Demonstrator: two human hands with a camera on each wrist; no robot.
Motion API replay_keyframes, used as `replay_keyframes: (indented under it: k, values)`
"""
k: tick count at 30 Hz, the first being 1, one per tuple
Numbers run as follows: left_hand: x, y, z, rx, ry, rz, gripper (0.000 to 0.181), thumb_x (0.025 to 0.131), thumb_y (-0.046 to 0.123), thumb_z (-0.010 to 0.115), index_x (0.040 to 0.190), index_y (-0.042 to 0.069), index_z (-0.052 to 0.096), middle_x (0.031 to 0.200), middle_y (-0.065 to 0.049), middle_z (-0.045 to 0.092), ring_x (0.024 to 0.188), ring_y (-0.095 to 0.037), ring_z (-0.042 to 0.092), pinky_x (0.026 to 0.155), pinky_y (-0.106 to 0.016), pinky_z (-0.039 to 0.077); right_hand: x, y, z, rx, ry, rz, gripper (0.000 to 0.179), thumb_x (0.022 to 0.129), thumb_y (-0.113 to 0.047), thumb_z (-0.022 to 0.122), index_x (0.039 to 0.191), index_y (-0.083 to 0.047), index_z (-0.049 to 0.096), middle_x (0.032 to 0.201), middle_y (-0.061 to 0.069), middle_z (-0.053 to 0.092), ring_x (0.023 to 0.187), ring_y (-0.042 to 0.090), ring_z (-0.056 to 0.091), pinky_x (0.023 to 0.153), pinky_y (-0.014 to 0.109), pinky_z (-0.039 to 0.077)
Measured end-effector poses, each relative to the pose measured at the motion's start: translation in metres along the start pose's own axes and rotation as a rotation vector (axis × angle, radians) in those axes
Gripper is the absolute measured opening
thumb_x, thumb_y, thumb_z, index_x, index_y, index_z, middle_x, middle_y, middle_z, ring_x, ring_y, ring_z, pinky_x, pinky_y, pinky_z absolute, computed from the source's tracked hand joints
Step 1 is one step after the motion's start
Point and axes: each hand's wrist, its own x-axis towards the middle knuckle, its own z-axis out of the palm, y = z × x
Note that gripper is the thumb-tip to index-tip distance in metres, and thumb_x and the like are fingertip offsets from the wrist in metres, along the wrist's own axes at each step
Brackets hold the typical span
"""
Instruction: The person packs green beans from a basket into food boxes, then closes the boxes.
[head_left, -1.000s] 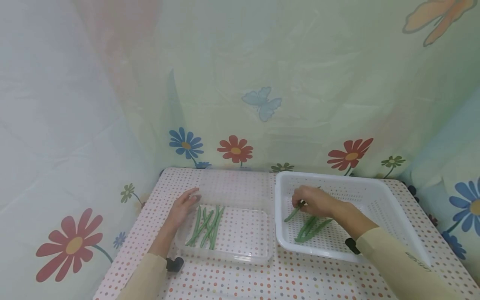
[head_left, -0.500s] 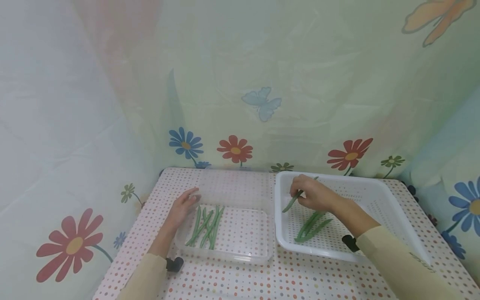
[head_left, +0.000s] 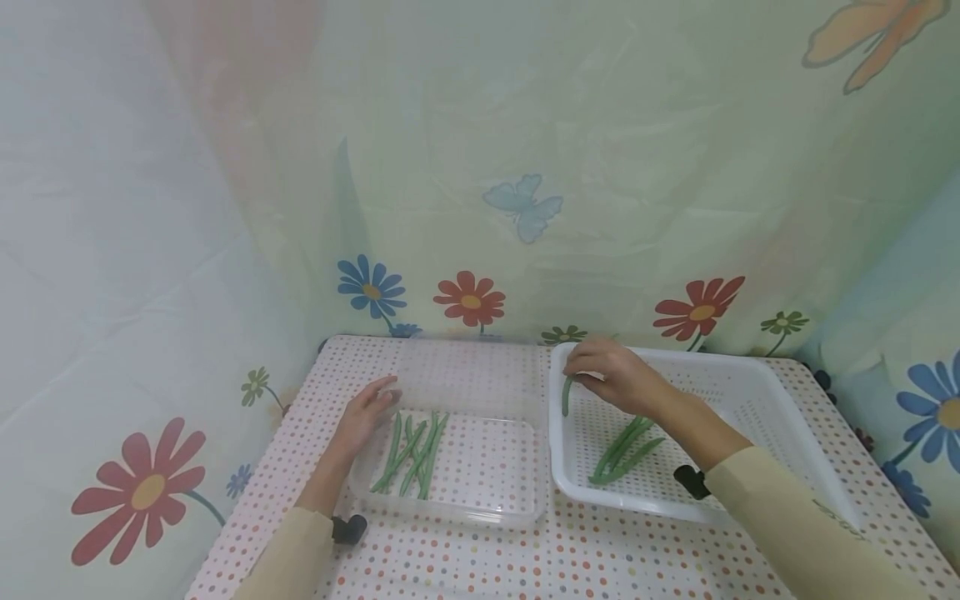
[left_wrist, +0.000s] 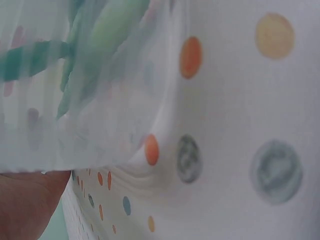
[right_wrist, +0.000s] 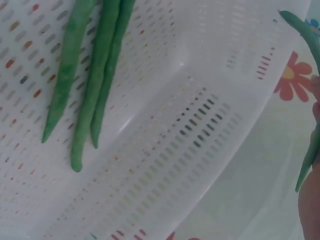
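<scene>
In the head view my right hand [head_left: 611, 372] is over the back left part of a white perforated basket [head_left: 806, 450], pinching one green bean [head_left: 566, 396]. The right wrist view shows that bean [right_wrist: 304, 27] running past the fingers at the right edge. Several other green beans [head_left: 618, 452] lie in the basket below the hand. My left hand [head_left: 363, 417] rests at the left side of a clear plastic container [head_left: 487, 515], fingers extended near its back corner. Several green beans [head_left: 423, 454] lie crossed in the container's left half. The left wrist view shows only part of this hand [left_wrist: 30, 200].
A clear lid [head_left: 472, 375] stands open behind the container. Container and basket stand side by side on a dotted tablecloth [head_left: 450, 567]. A flower-patterned curtain [head_left: 600, 250] rises behind and at both sides of the table.
My right hand has lifted the bean and moved up and left toward the basket's back left corner. The left hand and the container have stayed in place.
</scene>
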Motion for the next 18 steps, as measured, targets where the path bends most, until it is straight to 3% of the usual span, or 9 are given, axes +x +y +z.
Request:
replay_keyframes:
  k: [9,18]
  values:
    - [0.001,-0.002,0.0,0.003,0.004,-0.002,0.041,0.111,0.039,0.047,0.151,0.033,0.052,0.157,-0.006,0.054,0.158,-0.031,0.03,0.13,-0.06,0.017,0.019,-0.013,-0.002,-0.022,-0.035,0.059,0.03,0.078,0.015,0.081,0.094,-0.01,0.077,0.098,0.0,0.074,0.093,0.018,0.065,0.077,0.036,0.06]
    - [0.001,-0.001,0.0,-0.002,0.001,0.01,0.044,0.11,0.04,0.047,0.152,0.028,0.051,0.155,-0.008,0.056,0.157,-0.033,0.032,0.13,-0.059,0.019,0.032,-0.017,0.004,0.017,-0.01,0.022,0.031,0.076,0.012,0.084,0.099,-0.008,0.079,0.102,0.004,0.077,0.097,0.023,0.07,0.08,0.041,0.063]
